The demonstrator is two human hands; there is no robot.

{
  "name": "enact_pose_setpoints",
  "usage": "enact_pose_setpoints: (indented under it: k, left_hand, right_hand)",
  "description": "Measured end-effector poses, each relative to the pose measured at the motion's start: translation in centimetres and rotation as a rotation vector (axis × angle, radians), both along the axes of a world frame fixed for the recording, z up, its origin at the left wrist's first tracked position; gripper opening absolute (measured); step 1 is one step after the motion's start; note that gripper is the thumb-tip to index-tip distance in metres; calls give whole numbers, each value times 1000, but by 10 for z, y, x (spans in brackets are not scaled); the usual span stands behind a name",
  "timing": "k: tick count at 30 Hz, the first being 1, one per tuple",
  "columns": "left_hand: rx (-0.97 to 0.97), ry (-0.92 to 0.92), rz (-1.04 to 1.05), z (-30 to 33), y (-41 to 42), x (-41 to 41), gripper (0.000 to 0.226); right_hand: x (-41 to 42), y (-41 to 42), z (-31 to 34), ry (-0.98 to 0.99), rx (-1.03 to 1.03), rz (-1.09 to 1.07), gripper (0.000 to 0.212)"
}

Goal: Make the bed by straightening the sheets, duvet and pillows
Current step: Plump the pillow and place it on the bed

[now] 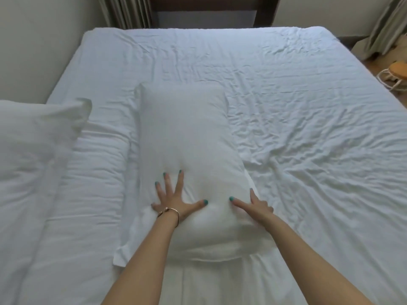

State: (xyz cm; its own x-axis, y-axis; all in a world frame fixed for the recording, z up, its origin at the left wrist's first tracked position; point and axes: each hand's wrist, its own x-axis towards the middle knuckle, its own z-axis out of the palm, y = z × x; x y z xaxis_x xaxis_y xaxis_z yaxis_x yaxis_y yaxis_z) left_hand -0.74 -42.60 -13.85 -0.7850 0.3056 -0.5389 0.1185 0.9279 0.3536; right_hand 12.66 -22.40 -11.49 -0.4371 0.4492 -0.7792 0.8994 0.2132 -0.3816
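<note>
A white pillow [187, 137] lies lengthwise in the middle of the bed, on a wrinkled white sheet [297, 119]. My left hand [174, 199], with a bracelet at the wrist, presses flat on the pillow's near end with fingers spread. My right hand [253, 203] rests against the pillow's near right side, thumb and fingers straight. A second white pillow [37, 130] sits at the left edge. A bunched white duvet [83, 194] lies along the left side of the bed, between the two pillows.
A wall runs along the bed's left side. Curtains [125, 12] and a dark window frame [211, 9] stand beyond the far end. On the wooden floor at the right lie a bag with an orange item [396, 73] and another curtain [387, 27].
</note>
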Motion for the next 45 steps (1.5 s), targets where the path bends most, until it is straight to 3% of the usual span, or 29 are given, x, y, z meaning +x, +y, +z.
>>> enact_pose_setpoints:
  k: [2, 5, 10, 17, 21, 24, 27, 29, 31, 34, 37, 39, 42, 45]
  left_hand:
    - [-52, 63, 40, -5, 11, 9, 125]
    - [-59, 148, 204, -16, 12, 14, 134]
    - [-59, 118, 572, -26, -2, 19, 139]
    - [38, -11, 514, 5, 8, 76, 120]
    - [86, -81, 517, 26, 0, 177, 105]
    - [41, -205, 543, 25, -2, 251, 114]
    - [-72, -282, 505, 22, -6, 258, 125]
    - [-137, -128, 438, 30, 3, 231, 116]
    - [-46, 127, 363, 41, 28, 193, 88]
    - [64, 319, 246, 42, 75, 133, 61]
    - [-65, 257, 69, 1, 99, 107, 65]
    - [-122, 278, 6, -24, 101, 109, 67]
    - [-75, 325, 16, -38, 94, 111, 63]
    - [-83, 387, -55, -44, 61, 110, 61]
  right_hand:
    - [-4, -7, -14, 64, 26, -22, 129]
    - [-8, -11, -35, 212, 67, 13, 117]
    - [-11, 1, -50, 374, 55, 92, 96]
    - [44, 25, -32, 429, -16, 83, 98]
    - [139, 46, -5, 333, -92, 110, 95]
    - [203, 39, 5, 84, -83, 206, 106]
    - [210, 31, 2, -152, -22, 258, 121]
    - [179, 23, 11, -182, 89, 120, 110]
    - [140, 17, 19, -165, 148, 20, 95]
    - [93, 14, 38, -284, 299, 235, 84]
    - [68, 28, 69, -177, 455, 340, 67]
    - [43, 33, 63, -1, 602, 392, 63]
    - [14, 16, 10, 395, 618, 507, 58]
    - [34, 6, -54, 429, 557, 761, 56]
